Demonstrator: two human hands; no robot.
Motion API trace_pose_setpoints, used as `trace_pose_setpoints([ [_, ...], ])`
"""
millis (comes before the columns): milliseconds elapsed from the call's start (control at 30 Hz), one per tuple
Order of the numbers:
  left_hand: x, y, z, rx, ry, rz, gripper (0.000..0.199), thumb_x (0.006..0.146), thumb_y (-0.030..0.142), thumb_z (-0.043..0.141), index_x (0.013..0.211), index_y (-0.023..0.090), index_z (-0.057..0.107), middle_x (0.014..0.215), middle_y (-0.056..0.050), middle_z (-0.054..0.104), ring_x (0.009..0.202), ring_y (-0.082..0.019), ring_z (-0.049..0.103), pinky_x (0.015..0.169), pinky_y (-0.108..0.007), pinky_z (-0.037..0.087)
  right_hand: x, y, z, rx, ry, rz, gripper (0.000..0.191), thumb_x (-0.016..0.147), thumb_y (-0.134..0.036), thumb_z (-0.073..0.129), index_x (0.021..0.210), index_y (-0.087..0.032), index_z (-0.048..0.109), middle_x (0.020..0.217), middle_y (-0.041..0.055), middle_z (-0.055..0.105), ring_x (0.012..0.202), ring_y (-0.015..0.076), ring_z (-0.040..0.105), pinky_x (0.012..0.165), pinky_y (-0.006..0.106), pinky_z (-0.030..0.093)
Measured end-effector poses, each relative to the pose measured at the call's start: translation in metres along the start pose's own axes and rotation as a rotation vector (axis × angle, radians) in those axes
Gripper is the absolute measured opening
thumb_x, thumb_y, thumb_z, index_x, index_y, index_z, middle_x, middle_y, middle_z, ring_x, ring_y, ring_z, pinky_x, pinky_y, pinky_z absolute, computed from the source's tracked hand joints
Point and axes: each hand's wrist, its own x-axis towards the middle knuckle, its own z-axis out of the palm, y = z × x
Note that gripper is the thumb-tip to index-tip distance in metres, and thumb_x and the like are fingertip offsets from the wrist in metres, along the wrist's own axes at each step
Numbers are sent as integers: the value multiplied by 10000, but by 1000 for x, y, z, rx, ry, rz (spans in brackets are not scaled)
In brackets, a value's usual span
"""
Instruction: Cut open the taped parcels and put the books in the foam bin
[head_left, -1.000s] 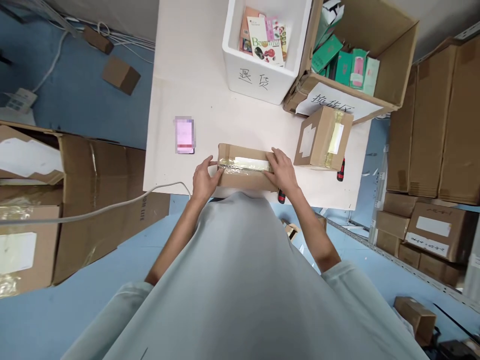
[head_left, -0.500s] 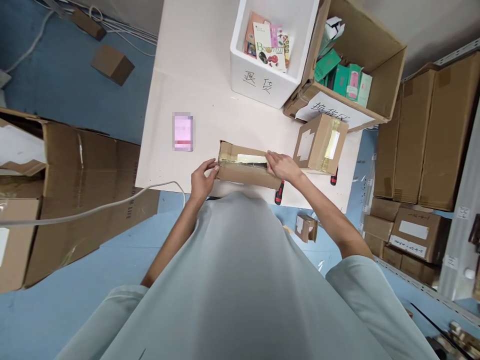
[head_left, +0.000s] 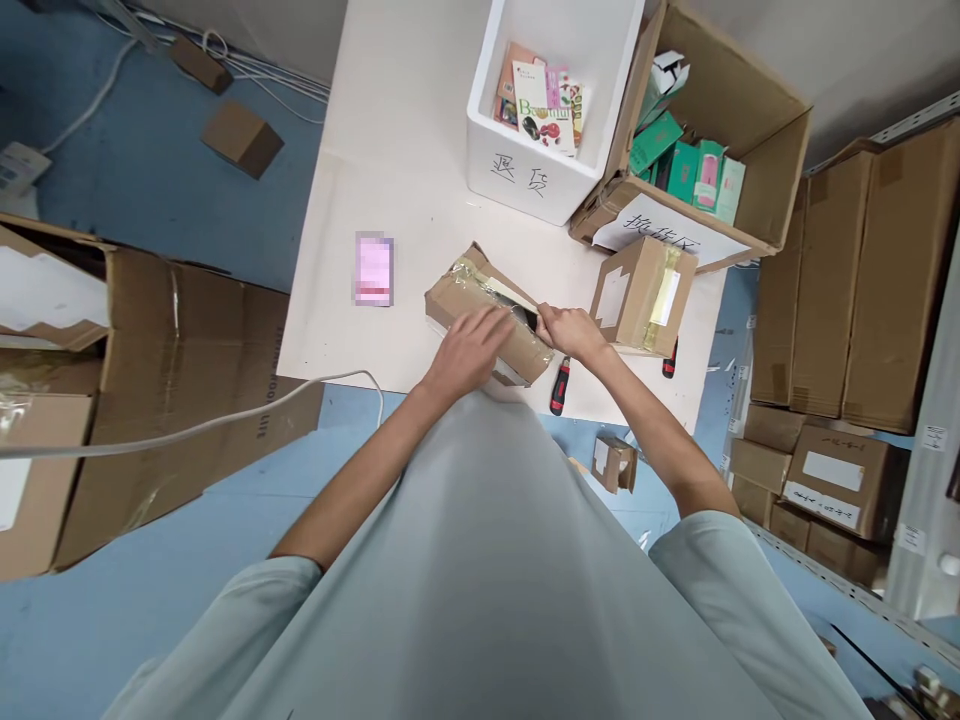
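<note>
A taped carton [head_left: 474, 288] lay by the tabletop's [head_left: 337, 345] near edge, long axis slanting nearer toward the right, its top pinched right of centre by the right hand [head_left: 568, 332]; the left hand [head_left: 471, 352] covered its middle, grip unclear

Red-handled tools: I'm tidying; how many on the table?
2: one tool near the right hand, another tool partly hidden by the closed carton on the table; more may be hidden.

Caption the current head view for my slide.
Left hand and right hand on a taped cardboard box, red-handled tool beside it on the table.
</note>
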Motion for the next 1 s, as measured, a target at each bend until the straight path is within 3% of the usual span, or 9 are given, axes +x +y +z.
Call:
trace_pose_setpoints([
  [100, 18, 8, -2, 75, -83, 86, 685, 962, 8, 495, 1616, 165, 626, 1639, -218, 644, 1640, -393, 490, 1282, -616, 438, -2, -3, 4, 6, -10, 2, 546, 1259, -453, 245, 1473, -105, 606, 1327, 260, 822, 1223, 372, 812, 906, 371, 519],
  [233, 27, 4, -8, 197, -97, 129, 429, 1033, 27, 455, 1280, 164, 778, 1248, -204, 758, 1309, -382, 670, 1171, -574, 504, -3, -7, 1, 16, -18, -28, 590, 1256, -489, 218, 1520, -125, 599, 1271, 247, 843, 1189, 367, 828, 916, 378, 531],
  [333, 23, -1, -9, 264, -119, 147, 343, 1056, 36, 457, 1105, 171, 770, 1100, -182, 734, 1133, -372, 666, 1029, -525, 539, -3, -11, -4, 31, -28, -71, 580, 1253, -492, 235, 1527, -145, 612, 1217, 236, 859, 1186, 368, 828, 936, 386, 534],
  [533, 4, -9, -3, 288, -118, 170, 260, 1065, 68, 522, 1033, 196, 745, 1032, -155, 714, 1041, -347, 636, 938, -489, 510, -4, -16, -16, 65, -50, -113, 549, 1255, -483, 263, 1512, -166, 631, 1233, 228, 857, 1213, 360, 813, 953, 376, 522],
  [800, -8, -4, 5, 223, -86, 192, 324, 1135, 136, 456, 1000, 225, 737, 1009, -140, 717, 1023, -325, 644, 929, -476, 505, -1, -7, -23, 125, -35, -100, 558, 1260, -493, 256, 1466, -177, 669, 1252, 203, 851, 1188, 332, 807, 923, 329, 487],
  [1000, -21, -3, 10, 283, -56, 175, 322, 1116, 149, 463, 1115, 226, 775, 1058, -159, 726, 1040, -334, 657, 956, -489, 542, -8, -15, -17, 120, -17, -100, 531, 1261, -493, 273, 1487, -206, 658, 1304, 169, 847, 1187, 319, 806, 927, 334, 499],
])
